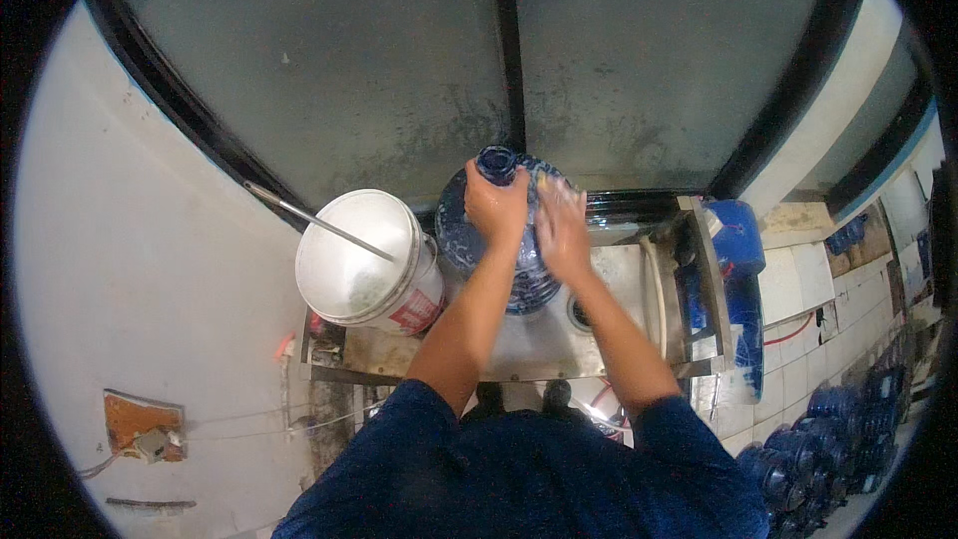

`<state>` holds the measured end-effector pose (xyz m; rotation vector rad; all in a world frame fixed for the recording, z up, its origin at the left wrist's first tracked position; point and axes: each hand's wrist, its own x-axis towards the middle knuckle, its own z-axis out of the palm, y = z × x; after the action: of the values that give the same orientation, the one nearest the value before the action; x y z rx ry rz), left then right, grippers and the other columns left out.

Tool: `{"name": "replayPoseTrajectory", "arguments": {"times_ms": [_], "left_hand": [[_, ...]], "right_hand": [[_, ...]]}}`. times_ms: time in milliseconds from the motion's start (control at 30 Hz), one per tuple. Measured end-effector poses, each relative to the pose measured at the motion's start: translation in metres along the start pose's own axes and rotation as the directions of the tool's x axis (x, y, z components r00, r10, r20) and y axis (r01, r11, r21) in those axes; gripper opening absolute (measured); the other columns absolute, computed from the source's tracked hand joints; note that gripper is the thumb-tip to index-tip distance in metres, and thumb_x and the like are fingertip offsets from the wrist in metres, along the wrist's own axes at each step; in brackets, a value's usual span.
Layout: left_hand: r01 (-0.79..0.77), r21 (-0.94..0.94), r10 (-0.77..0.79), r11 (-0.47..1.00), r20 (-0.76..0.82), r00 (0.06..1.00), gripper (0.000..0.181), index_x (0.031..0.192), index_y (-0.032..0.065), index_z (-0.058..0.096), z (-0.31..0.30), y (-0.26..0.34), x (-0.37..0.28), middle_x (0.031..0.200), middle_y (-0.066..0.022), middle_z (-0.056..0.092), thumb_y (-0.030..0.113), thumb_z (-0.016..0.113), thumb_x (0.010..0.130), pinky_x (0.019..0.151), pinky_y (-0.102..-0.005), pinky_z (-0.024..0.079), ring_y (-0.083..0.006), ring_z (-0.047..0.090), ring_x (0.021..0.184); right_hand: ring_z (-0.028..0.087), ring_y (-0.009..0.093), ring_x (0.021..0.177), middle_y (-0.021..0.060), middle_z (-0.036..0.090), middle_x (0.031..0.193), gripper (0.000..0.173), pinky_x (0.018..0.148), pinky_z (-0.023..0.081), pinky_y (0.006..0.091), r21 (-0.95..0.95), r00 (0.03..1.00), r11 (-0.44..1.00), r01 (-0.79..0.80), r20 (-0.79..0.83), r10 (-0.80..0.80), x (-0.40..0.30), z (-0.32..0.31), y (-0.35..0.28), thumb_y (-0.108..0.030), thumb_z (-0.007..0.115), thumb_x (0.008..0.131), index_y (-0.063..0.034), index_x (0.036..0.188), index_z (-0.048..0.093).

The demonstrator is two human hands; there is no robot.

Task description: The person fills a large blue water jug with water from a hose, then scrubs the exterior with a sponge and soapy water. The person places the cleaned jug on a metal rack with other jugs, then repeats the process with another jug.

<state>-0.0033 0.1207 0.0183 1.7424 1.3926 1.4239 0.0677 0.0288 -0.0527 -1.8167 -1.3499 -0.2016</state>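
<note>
A large blue plastic water jug [458,228] stands on the metal worktop [539,352] in front of me, with whitish suds on its surface. My left hand [498,202] grips the jug just below its open neck [496,161]. Against the jug's right shoulder lies my right hand [561,228], wet and blurred by motion. A small yellowish patch shows by its fingers, but I cannot tell whether it is a sponge. Part of the jug is hidden behind both hands and my left forearm.
Left of the jug stands a white plastic bucket [359,247] with a metal rod [322,223] across it. A pale hose [650,292] runs along the worktop's right side, near a round drain hole [579,312]. Blue drums [737,239] and several jugs [816,442] are at right; frosted glass [374,52] rises behind.
</note>
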Motion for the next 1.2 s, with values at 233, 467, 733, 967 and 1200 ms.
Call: {"name": "replayPoseTrajectory", "arguments": {"times_ms": [233,467,733,967,1200], "left_hand": [[0.084,-0.414,0.183,0.906,0.562,0.806,0.034,0.093,0.0022,0.066,-0.015,-0.007,0.008,0.092,-0.0126,0.074,0.007,0.082,0.064,0.085,-0.0366,0.054,-0.0273,0.071,0.088],[0.064,-0.512,0.291,0.857,0.583,0.758,0.032,0.091,0.004,0.068,-0.021,-0.014,0.017,0.089,-0.0058,0.074,0.003,0.084,0.064,0.081,-0.0336,0.055,-0.0166,0.07,0.083],[-0.133,-0.336,0.316,0.932,0.58,0.751,0.034,0.096,0.003,0.068,-0.027,0.008,0.001,0.085,-0.0071,0.072,0.009,0.082,0.065,0.08,-0.0318,0.054,-0.0156,0.069,0.08],[-0.031,-0.553,0.392,0.832,0.547,0.74,0.032,0.096,0.0042,0.066,-0.022,-0.031,0.035,0.085,-0.0033,0.074,0.003,0.082,0.068,0.08,-0.0292,0.055,-0.0106,0.069,0.082],[0.058,-0.567,0.408,0.822,0.657,0.634,0.028,0.092,0.0047,0.064,-0.032,-0.035,0.048,0.084,-0.002,0.073,0.003,0.081,0.07,0.079,-0.0282,0.054,-0.0099,0.069,0.082]], "right_hand": [[0.037,0.033,0.149,0.0183,0.05,0.152,0.052,0.124,0.009,0.0561,0.333,0.973,0.923,-0.194,-0.056,0.224,-0.021,-0.028,0.051,-0.033,0.043,0.107,-0.0039,0.15,0.047],[0.037,0.031,0.149,0.0193,0.046,0.155,0.057,0.125,0.007,0.0546,0.305,0.963,0.923,-0.236,0.204,0.179,0.006,-0.039,0.075,-0.038,0.043,0.107,-0.0059,0.154,0.042],[0.03,0.039,0.151,0.0204,0.036,0.161,0.055,0.124,0.008,0.0598,0.239,0.964,0.944,-0.228,0.194,0.184,-0.045,-0.033,0.085,-0.031,0.035,0.108,-0.0033,0.156,0.035],[0.034,0.044,0.147,0.0271,0.039,0.157,0.056,0.122,0.021,0.057,0.024,0.987,0.988,-0.155,0.037,0.154,-0.027,-0.016,0.011,-0.017,0.045,0.103,0.0021,0.154,0.035],[0.038,0.052,0.141,0.0325,0.041,0.151,0.052,0.116,0.036,0.0487,0.037,0.976,0.977,-0.211,-0.048,0.213,-0.025,-0.015,0.006,-0.013,0.044,0.101,-0.001,0.152,0.04]]}}
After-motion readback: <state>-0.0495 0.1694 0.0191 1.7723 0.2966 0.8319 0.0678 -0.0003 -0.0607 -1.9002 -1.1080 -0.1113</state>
